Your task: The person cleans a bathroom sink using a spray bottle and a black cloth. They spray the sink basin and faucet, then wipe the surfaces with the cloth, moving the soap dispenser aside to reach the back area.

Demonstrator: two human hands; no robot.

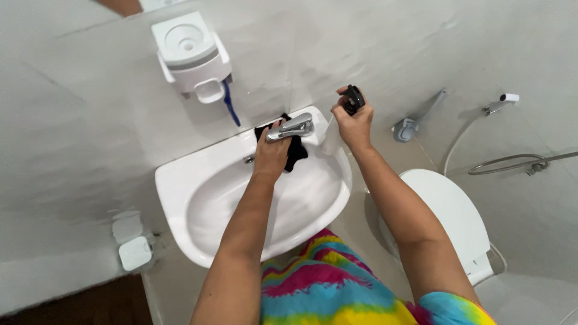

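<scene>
Both hands grip: left [272,151] a half-hidden black cloth [295,150], right [354,122] a spray bottle [337,129].

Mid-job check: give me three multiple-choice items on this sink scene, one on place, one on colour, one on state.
1. Where is the cloth?
A. At the tap
B. On the toilet
C. On the floor

2. What colour is the sink?
A. Blue
B. White
C. Black

3. What is the right hand doing?
A. Resting empty
B. Gripping a spray bottle
C. Lifting the toilet lid

Key: 1 A, the left hand presses it beside the tap; 2 B, the basin is white; 3 B, fingers wrap the black sprayer head.
</scene>
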